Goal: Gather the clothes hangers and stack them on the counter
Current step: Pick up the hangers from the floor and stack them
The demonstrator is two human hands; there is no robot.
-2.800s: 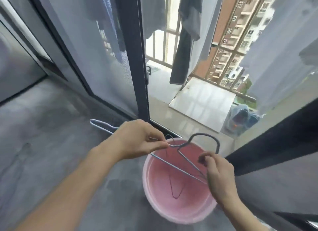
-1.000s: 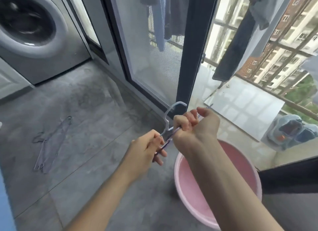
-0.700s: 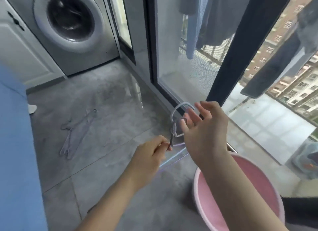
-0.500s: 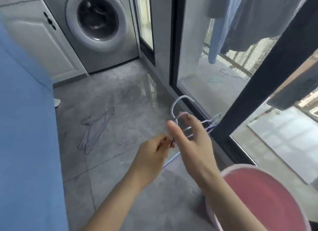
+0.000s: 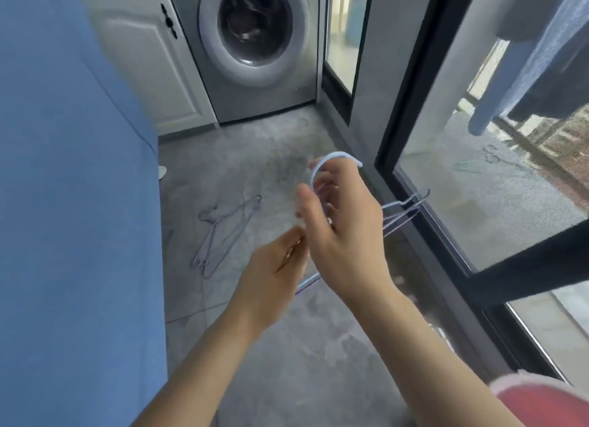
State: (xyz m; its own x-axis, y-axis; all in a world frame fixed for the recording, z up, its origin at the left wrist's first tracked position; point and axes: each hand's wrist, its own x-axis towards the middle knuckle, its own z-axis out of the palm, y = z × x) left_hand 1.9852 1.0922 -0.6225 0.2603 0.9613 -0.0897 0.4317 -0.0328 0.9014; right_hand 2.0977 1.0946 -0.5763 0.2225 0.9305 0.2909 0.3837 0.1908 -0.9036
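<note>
My left hand (image 5: 274,267) is pinched shut on a small bunch of thin light-blue and lilac wire hangers (image 5: 402,210), held at mid frame above the floor. Their arms poke out to the right toward the door track, and one hook arcs over my right hand (image 5: 342,232). My right hand hovers in front of the bunch with thumb out and fingers loosely apart, hiding the hangers' necks. More hangers (image 5: 223,232) lie in a loose pile on the grey floor tiles, left of my hands.
A tall blue surface (image 5: 70,203) fills the left side. A washing machine (image 5: 255,35) and a white cabinet door (image 5: 143,60) stand at the back. The black-framed glass sliding door (image 5: 411,108) runs along the right. A pink basin (image 5: 541,401) sits at bottom right.
I have lifted the hangers out of the pink basin and turned left toward the washing machine. My right hand let go of the hook and opened; my left hand kept its pinch.
</note>
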